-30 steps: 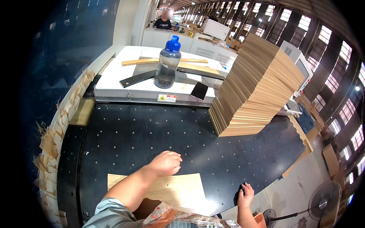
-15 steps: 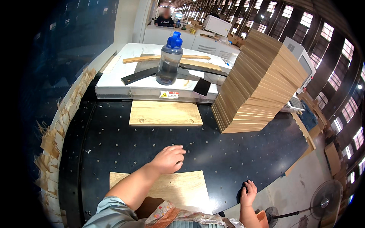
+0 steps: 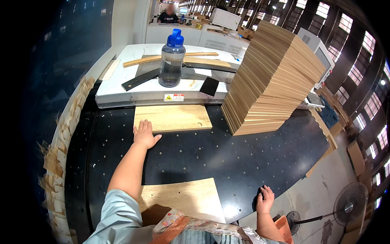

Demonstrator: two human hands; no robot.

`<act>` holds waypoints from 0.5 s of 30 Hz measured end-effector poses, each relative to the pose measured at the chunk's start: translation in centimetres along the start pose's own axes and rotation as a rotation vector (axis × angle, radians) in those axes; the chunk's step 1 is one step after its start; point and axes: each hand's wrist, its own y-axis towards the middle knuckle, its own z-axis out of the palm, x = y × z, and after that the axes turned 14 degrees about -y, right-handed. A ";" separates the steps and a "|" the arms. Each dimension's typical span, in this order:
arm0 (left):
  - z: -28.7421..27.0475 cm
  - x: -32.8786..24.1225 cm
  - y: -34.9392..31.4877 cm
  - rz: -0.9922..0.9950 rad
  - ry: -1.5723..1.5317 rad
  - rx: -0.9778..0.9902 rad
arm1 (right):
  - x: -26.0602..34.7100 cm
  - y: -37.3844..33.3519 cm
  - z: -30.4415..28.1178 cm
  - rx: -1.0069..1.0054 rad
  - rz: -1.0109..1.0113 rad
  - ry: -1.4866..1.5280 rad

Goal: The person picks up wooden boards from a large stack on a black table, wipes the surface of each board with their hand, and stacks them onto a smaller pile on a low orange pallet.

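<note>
My left hand (image 3: pixel 144 134) lies flat with fingers spread on the black perforated table (image 3: pixel 227 158), its fingertips touching the near left edge of a wooden board (image 3: pixel 172 118) that lies below the white machine bed (image 3: pixel 138 91). My right hand (image 3: pixel 264 199) rests on the table's front right edge, fingers curled over the rim. A second wooden board (image 3: pixel 183 199) lies close to my body, partly hidden by my left arm.
A tall stack of wooden boards (image 3: pixel 270 77) stands at the right of the table. On the white bed stand a water bottle with a blue cap (image 3: pixel 172 59), a black phone (image 3: pixel 209 86) and long strips. Wood offcuts (image 3: pixel 61 150) line the left edge. A fan (image 3: pixel 345 207) stands on the floor. A person (image 3: pixel 167 14) sits far back.
A wooden board has come out from under the white bed onto the black table. My left hand has reached forward from the near board to its edge. My right hand stays put.
</note>
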 end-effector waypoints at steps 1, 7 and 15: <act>0.3 0.6 0.3 0.014 -0.038 -0.020 | 0.0 0.1 0.0 0.003 0.003 -0.004; 0.4 1.0 0.4 0.107 -0.040 -0.044 | -0.5 -0.1 0.1 -0.003 0.021 0.022; 0.7 4.4 -1.5 0.292 -0.120 -0.129 | -0.2 0.0 0.1 0.012 0.005 0.018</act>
